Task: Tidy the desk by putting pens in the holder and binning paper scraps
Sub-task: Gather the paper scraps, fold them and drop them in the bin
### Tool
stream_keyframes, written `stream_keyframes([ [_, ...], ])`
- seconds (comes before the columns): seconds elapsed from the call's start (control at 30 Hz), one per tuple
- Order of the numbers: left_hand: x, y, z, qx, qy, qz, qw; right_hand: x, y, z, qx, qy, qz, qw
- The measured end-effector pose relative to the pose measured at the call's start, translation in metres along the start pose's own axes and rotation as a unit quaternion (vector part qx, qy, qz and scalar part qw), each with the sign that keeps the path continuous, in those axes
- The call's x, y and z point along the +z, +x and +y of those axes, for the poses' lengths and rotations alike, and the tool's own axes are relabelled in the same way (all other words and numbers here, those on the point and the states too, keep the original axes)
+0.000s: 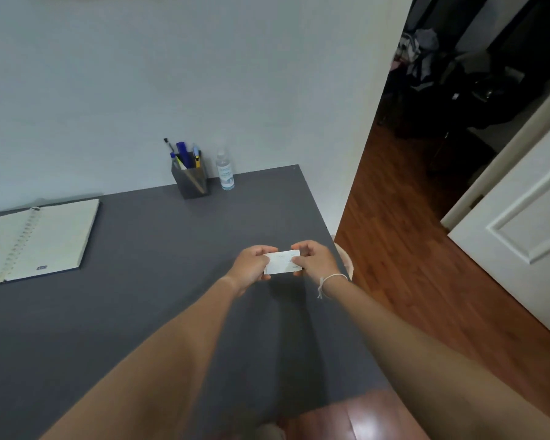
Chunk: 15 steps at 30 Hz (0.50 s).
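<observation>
Near the dark grey desk's (140, 312) right edge, left hand (250, 265) and right hand (315, 258) pinch a small white paper slip (281, 263), long axis left-right; the grey pen holder (192, 182) and clear bottle (225, 173) stand at the far edge.

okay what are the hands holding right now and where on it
Both hold one small white paper slip above the desk: the left hand pinches its left end, the right hand its right end.
</observation>
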State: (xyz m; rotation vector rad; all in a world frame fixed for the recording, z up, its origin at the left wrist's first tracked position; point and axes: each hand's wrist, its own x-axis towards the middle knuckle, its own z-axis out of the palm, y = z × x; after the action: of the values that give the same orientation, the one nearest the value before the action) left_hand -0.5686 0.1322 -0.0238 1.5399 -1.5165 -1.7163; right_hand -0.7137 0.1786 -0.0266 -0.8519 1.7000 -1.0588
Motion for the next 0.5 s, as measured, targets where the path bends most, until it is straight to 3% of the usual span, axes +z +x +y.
stream_keyframes([
  [0.2,0.021,0.062,0.018,0.011,0.040,-0.036,0.999,-0.029,0.051,0.007,0.060,0.049,0.073,0.994],
  [0.3,0.029,0.089,0.021,0.056,0.108,-0.018,0.992,-0.045,0.076,0.009,0.074,0.089,0.116,0.987],
  [0.4,0.036,0.106,0.019,0.116,0.211,-0.006,0.971,-0.056,0.094,0.012,0.085,0.149,0.145,0.974],
  [0.5,0.046,0.120,0.017,0.188,0.321,0.003,0.928,-0.071,0.115,0.016,0.103,0.215,0.182,0.954],
])
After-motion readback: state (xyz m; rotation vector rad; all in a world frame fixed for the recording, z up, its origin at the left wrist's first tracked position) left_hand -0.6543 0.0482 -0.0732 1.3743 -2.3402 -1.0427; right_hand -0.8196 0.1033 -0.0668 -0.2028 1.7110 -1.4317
